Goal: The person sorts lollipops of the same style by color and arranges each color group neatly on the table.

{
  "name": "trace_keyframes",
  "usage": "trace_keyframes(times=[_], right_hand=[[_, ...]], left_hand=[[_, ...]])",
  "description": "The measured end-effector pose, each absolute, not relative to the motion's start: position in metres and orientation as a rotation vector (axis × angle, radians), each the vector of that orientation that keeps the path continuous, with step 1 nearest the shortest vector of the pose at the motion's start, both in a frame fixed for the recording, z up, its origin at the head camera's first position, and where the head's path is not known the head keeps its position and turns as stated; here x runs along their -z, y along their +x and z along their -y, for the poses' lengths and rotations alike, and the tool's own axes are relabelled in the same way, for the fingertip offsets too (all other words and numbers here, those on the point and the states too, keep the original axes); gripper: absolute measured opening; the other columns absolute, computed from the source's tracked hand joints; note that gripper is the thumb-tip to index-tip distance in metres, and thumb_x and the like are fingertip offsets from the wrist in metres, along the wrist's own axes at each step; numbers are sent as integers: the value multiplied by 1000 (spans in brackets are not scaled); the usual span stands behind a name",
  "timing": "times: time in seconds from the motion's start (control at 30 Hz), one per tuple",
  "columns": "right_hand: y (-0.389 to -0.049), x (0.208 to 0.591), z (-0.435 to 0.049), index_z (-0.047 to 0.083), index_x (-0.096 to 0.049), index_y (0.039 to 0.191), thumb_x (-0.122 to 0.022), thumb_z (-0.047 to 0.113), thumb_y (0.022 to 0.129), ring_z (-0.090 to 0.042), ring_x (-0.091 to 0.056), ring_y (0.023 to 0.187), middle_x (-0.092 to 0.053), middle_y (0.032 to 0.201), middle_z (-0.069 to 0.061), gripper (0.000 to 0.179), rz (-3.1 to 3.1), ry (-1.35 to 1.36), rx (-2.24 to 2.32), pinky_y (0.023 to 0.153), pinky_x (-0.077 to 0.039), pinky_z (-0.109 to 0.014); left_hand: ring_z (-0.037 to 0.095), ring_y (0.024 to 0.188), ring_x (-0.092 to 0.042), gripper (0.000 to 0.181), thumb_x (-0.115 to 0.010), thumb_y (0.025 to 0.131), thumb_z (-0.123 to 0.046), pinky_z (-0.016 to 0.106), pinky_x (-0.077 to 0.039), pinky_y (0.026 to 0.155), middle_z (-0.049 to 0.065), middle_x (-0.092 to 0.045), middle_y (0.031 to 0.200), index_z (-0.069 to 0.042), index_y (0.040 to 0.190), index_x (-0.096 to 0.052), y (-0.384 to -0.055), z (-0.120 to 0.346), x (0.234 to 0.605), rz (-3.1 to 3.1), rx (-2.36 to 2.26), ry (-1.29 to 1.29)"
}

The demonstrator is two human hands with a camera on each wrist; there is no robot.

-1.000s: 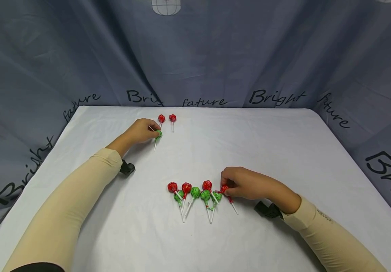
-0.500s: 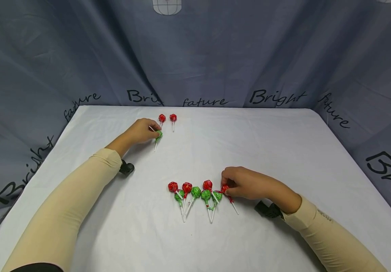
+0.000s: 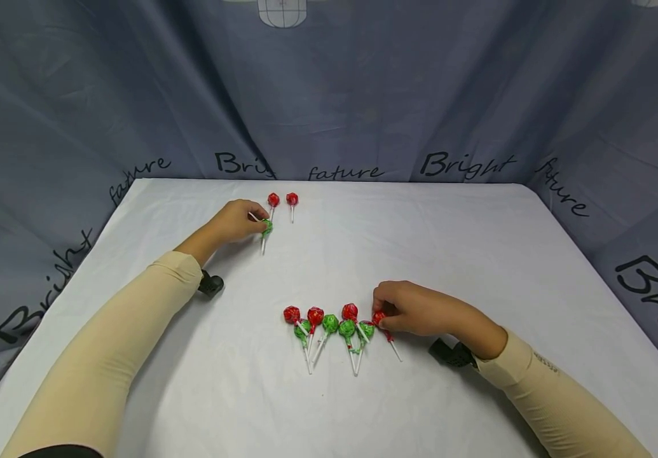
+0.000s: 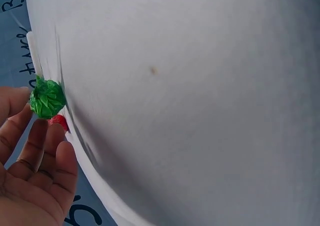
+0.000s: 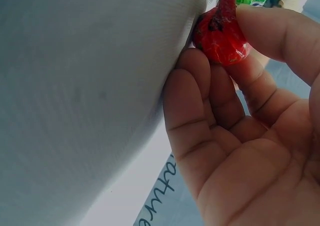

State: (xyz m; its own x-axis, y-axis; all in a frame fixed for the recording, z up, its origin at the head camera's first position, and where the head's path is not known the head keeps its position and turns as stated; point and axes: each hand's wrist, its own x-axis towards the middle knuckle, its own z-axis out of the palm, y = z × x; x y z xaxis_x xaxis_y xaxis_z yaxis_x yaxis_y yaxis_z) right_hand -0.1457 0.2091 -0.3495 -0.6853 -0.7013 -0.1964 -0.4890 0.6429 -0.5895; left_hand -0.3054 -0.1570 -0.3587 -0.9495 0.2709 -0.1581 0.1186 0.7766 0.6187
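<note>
At the far left of the table, my left hand (image 3: 239, 221) pinches a green lollipop (image 3: 268, 226) by its wrapped head. The left wrist view has this green lollipop (image 4: 47, 98) between thumb and fingers, the other fingers loosely bent. A short white stick also shows by the fingers; what it belongs to is hidden. Just beyond lie two red lollipops, one (image 3: 273, 200) close to the fingertips and one (image 3: 292, 199) to its right. Nearer the front, my right hand (image 3: 420, 308) pinches a red lollipop (image 5: 222, 41) by its head, its stick pointing toward the front.
Left of my right hand lies a row of red and green lollipops, among them a red one (image 3: 291, 314), a green one (image 3: 330, 324) and another red one (image 3: 349, 312); some sticks cross. A white cloth (image 3: 449, 229) covers the table. Grey-blue curtain (image 3: 351, 89) stands behind.
Hardly anything differs. The view has shifted very slightly; both hands stay where they were, pinching the same lollipops.
</note>
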Motion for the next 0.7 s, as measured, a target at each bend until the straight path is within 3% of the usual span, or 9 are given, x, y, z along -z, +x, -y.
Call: trace_keyframes(times=[0.4,0.7], right_hand=[[-146,349,-210,15,-62,91,-70,8,91,-12,-49,76,-52,83,6,11,-2452,-925,704,66,-44,-26],[-146,349,-209,15,-61,91,-70,8,91,-12,-49,77,-51,83,7,11,-2460,-930,692,66,-44,-26]], left_hand=[[27,106,-56,25,-68,94,-14,41,-47,87,12,-61,120,-6,117,-67,-303,157,355,-2719,-929,311],[29,116,-57,41,-69,92,-9,43,-46,97,16,-58,129,-4,131,-60,-300,158,359,-2709,-876,365]])
